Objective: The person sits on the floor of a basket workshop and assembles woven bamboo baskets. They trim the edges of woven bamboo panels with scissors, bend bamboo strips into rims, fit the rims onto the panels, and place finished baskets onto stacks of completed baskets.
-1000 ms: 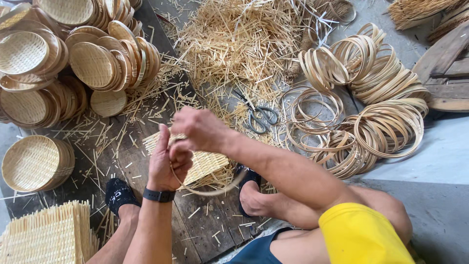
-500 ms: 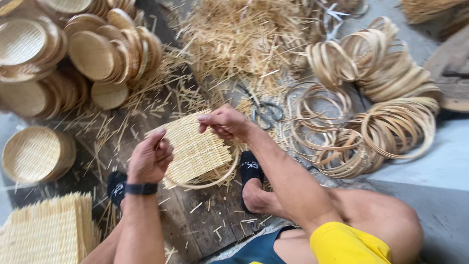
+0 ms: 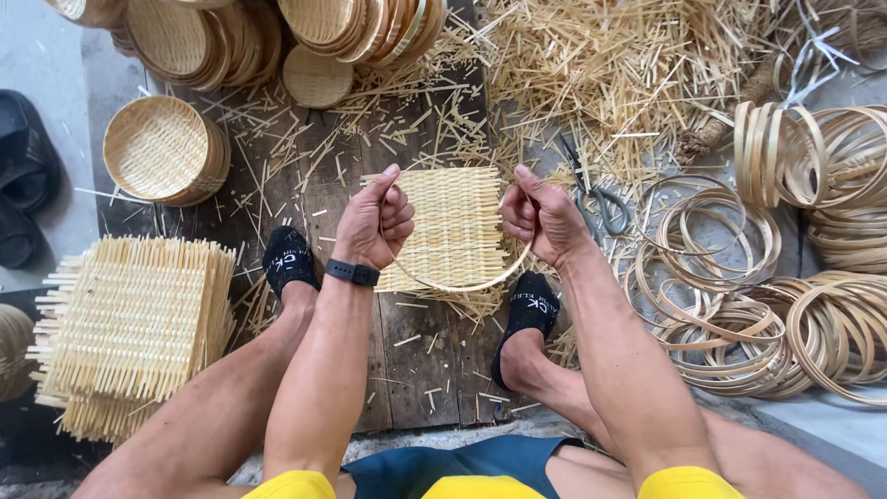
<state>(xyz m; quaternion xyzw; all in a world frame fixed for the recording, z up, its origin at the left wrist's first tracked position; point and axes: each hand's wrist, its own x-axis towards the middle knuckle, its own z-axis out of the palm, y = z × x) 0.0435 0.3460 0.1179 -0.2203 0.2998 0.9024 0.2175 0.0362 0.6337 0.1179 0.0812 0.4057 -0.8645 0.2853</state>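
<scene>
Both hands closed on the hoop w/ a woven mat [image 3: 455, 222] pressed in it, left hand [image 3: 372, 222] at its left edge, right hand [image 3: 538, 214] at its right, on boards between the feet; looks like seating the mat into the ring; finished baskets [image 3: 164, 148] stacked upper left, empty.

From my seat, my left hand [image 3: 374, 220] covers the left edge of the woven mat [image 3: 455, 226], and my right hand [image 3: 540, 214] hides the thin hoop [image 3: 462, 285] where it passes under the fingers [image 3: 519, 220]. I cannot tell whether the mat sits inside the hoop or on it. The scissors [image 3: 596, 196] lie half buried in the straw scraps [image 3: 610, 65]. The far basket stacks [image 3: 199, 37] are cut by the top edge, the bamboo rings [image 3: 836, 157] by the right, the dark sandals [image 3: 20, 176] by the left.
</scene>
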